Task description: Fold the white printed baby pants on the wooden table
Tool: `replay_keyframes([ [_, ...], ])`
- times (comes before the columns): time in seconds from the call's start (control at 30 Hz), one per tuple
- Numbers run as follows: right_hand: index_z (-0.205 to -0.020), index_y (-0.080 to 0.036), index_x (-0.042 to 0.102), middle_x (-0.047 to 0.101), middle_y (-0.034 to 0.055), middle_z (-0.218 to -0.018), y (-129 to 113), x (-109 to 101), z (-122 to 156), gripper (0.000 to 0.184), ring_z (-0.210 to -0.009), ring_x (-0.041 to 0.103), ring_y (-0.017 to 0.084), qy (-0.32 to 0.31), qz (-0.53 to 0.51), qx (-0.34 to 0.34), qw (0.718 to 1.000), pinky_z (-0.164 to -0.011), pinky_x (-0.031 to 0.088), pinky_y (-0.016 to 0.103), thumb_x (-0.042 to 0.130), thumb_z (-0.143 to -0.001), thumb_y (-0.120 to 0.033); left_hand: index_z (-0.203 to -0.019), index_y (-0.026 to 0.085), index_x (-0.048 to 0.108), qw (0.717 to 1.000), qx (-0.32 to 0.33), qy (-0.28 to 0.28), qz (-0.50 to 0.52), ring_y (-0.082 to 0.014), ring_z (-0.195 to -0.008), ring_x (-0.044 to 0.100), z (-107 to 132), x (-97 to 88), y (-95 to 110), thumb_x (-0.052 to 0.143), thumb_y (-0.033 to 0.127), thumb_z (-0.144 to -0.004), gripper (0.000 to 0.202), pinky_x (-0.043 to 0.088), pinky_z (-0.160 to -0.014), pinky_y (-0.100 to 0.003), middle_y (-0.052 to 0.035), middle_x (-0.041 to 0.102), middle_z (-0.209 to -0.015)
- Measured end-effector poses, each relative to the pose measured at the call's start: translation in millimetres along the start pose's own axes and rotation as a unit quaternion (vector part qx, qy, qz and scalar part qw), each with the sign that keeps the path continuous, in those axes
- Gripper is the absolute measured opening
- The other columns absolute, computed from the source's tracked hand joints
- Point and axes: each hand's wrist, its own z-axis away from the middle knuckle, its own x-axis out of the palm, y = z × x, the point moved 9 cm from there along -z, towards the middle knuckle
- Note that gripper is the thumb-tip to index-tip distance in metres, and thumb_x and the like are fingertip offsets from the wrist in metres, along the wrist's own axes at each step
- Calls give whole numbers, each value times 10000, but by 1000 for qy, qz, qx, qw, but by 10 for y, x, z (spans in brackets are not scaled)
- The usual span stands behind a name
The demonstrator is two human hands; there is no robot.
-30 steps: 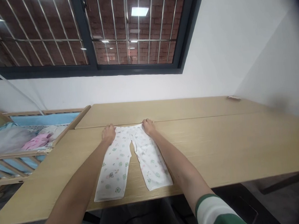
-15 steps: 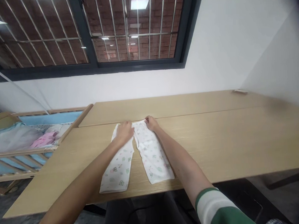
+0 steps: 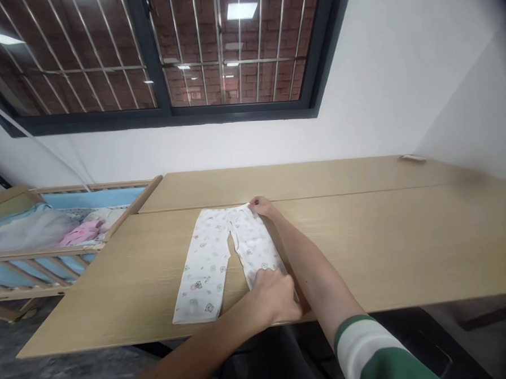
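A pair of white baby pants (image 3: pixel 205 254) with a small green and pink print lies flat on the wooden table, waistband toward the wall and legs toward me. My right hand (image 3: pixel 261 206) pinches the right corner of the waistband between thumb and fingers. Across the lower part of the right leg is my left hand (image 3: pixel 276 297), its fingers curled in on the fabric near the hem and covering that hem. The left leg lies flat with nothing touching it.
A wooden crib (image 3: pixel 82 250) with blue lining, bedding and a pink cloth (image 3: pixel 82 232) stands left of the table (image 3: pixel 386 233). A barred window (image 3: pixel 232 49) is in the wall behind. A small flat piece (image 3: pixel 412 158) lies at the table's back right.
My left hand has moved from the left side of the waistband down and right to the lower right leg. My right hand stays at the waistband corner.
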Motion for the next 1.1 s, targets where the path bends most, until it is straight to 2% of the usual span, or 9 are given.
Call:
replay_keyframes([
  [0.23,-859,-138,641,670,5,-727,-32,12,95,130,-612,598,98,-9,-70,19,997,-606,464,183,687,-754,-79,-974,131,744,1000,9,8,3,-351,-900,709,7,97,54,537,316,-827,314,530,-744,-421,-218,734,-970],
  [0.37,-871,-149,616,633,-15,-687,-92,-7,154,181,-615,603,106,8,-110,37,993,-604,478,187,696,-729,-70,-828,181,714,992,-25,84,88,-297,-814,703,214,-47,-89,447,337,-900,317,482,-689,-374,-158,737,-864],
  [0.47,-932,-152,600,647,0,-721,-203,-45,182,246,-641,626,124,18,-143,46,988,-603,496,203,729,-725,-115,-747,201,649,948,-38,161,270,-225,-693,663,506,-159,-275,409,397,-957,374,446,-642,-320,-81,707,-728],
  [0.57,-1004,-148,576,662,21,-771,-398,-43,170,295,-660,634,131,26,-171,52,984,-599,504,212,727,-751,-164,-753,193,616,868,-34,214,447,-166,-633,616,825,-184,-488,430,466,-972,397,420,-591,-267,-41,694,-720],
  [0.63,-1016,-147,566,654,21,-770,-577,14,139,288,-657,625,129,28,-181,54,982,-589,496,211,711,-769,-183,-747,185,615,830,-39,239,503,-147,-611,577,1021,-163,-644,458,520,-963,428,405,-577,-256,-30,674,-713],
  [0.7,-1002,-149,566,634,11,-745,-783,120,104,275,-645,605,125,27,-179,54,982,-570,476,206,705,-768,-184,-746,178,625,813,-54,262,517,-136,-590,536,1204,-121,-816,464,564,-958,469,398,-582,-257,-21,646,-695],
  [0.8,-984,-152,566,606,-2,-725,-1087,342,75,296,-647,577,120,31,-158,50,986,-558,440,198,726,-736,-175,-749,178,624,810,-89,284,506,-134,-573,502,1461,-18,-1095,458,615,-949,509,392,-589,-265,-11,617,-682],
  [0.9,-1001,-162,565,604,-3,-764,-1315,609,93,320,-685,573,121,39,-126,46,990,-585,432,197,725,-725,-175,-718,196,576,827,-135,291,462,-147,-590,520,1704,86,-1363,434,636,-949,516,369,-585,-270,-3,594,-668],
  [1.1,-1034,-193,567,627,25,-887,-1514,1167,216,311,-770,606,156,33,-57,44,997,-657,456,236,645,-741,-122,-669,221,472,883,-284,292,234,-177,-601,539,2097,156,-1792,378,469,-997,421,268,-601,-302,4,567,-601],
])
